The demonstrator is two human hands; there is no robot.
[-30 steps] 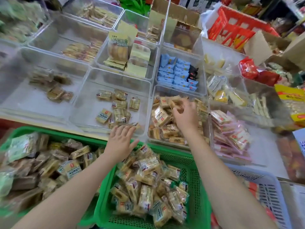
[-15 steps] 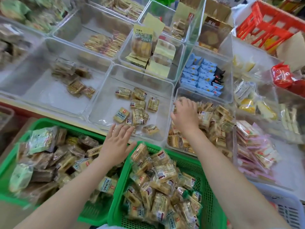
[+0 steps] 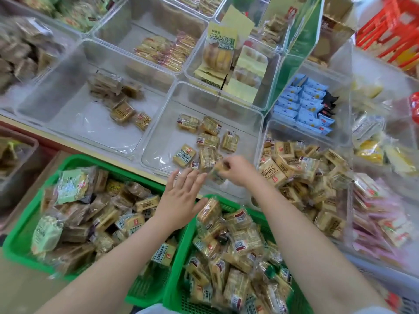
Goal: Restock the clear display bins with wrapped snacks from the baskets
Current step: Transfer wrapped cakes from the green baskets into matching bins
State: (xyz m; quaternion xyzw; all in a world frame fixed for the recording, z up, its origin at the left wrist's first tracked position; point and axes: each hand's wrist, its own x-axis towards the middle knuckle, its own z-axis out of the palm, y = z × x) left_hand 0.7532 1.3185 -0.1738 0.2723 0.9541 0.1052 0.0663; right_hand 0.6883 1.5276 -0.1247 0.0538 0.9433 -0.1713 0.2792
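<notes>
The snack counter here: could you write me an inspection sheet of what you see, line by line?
Surface: counter packed with clear plastic display bins; the middle one holds only a few snacks.
Job's things: two green plastic mesh baskets heaped with tan wrapped snacks; the clear bin right of the middle one is nearly full.
Clutter: blue snack packets, yellow cake bags, pink packets in other bins.
Grippers: left hand open, fingers spread above the baskets; right hand pinches a blurred wrapped snack over the middle bin.
Cables: nothing seen.
Surroundings: red plastic crate at the far right.
</notes>
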